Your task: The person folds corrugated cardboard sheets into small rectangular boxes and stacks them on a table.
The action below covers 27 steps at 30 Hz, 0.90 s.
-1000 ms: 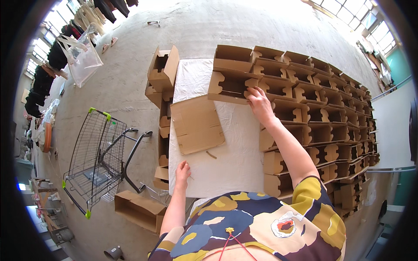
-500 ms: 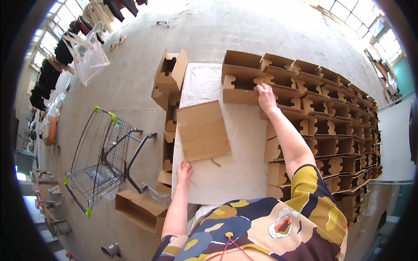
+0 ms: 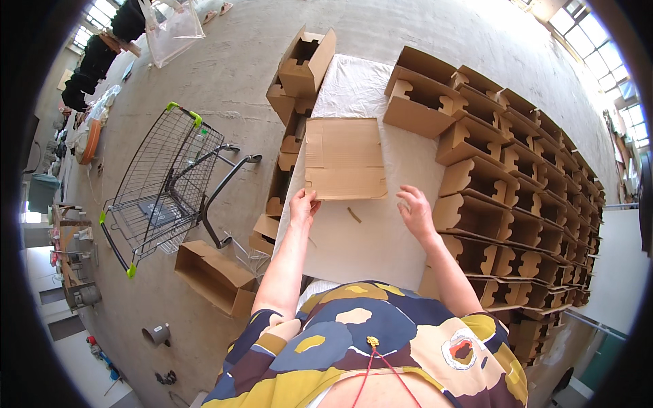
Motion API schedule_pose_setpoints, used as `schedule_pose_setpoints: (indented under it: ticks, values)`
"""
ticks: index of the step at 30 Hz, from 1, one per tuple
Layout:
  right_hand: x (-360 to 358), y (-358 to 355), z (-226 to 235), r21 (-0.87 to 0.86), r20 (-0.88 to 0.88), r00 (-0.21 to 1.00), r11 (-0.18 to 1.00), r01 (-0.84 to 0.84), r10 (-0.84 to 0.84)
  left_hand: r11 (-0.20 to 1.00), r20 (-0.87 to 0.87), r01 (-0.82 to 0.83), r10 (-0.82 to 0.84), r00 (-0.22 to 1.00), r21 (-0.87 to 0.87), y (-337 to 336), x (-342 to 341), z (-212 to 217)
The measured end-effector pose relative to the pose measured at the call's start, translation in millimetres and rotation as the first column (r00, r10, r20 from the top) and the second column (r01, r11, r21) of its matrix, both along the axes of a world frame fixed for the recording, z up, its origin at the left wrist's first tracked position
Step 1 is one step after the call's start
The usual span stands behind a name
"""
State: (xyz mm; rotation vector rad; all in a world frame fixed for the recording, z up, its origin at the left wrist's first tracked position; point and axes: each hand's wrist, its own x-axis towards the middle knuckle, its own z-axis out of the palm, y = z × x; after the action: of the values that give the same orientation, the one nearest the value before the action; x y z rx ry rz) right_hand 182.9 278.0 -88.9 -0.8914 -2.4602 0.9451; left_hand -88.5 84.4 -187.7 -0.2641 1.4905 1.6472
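Note:
A flat brown cardboard sheet [image 3: 344, 158] with crease lines lies over the white-covered table [image 3: 408, 224]. At its near left corner, my left hand [image 3: 304, 207] pinches the edge between thumb and fingers. My right hand [image 3: 415, 209] hovers just off the sheet's near right corner, fingers spread and nothing in them. A small brown cardboard scrap [image 3: 354, 215] rests on the cloth between my hands. To the right stand many folded open cardboard boxes [image 3: 416, 105], packed in rows and stacked, with notched flaps inside.
More cardboard boxes [image 3: 307, 64] line the table's left side. A black wire shopping cart [image 3: 163, 183] with green corners stands on the floor at left, and an open carton [image 3: 214, 275] sits near it. Hanging clothes and a clear bag [image 3: 170, 34] are at far left.
My right hand has left the boxes and come back toward the sheet. My left hand has taken hold of the sheet's corner, and the sheet has turned straighter. The whole view has shifted.

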Motion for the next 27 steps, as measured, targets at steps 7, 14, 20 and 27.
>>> schedule_pose_setpoints:
  ticks: [7,14,20,27]
  values:
    - [2.1,-39.0,14.2,-0.141,-0.041,0.997,0.988,0.061,-0.068,0.969,-0.546,0.183,-0.246,0.801,-0.168,-34.2,34.7,63.2]
    - [-28.9,-92.3,52.6,-0.486,-0.166,0.979,0.874,0.023,-0.118,0.889,-0.881,0.303,-0.416,0.224,-0.343,-74.1,112.1,173.1]
    - [-18.8,-122.6,63.7,-0.751,-0.014,0.979,0.649,0.125,-0.204,0.814,-0.893,0.390,-0.448,-0.053,-0.431,-100.1,142.5,177.7]
    - [7.5,-132.3,66.3,-0.862,-0.049,0.942,0.490,0.129,-0.333,0.715,-0.845,0.600,-0.522,0.118,-0.359,-98.8,149.4,192.9]
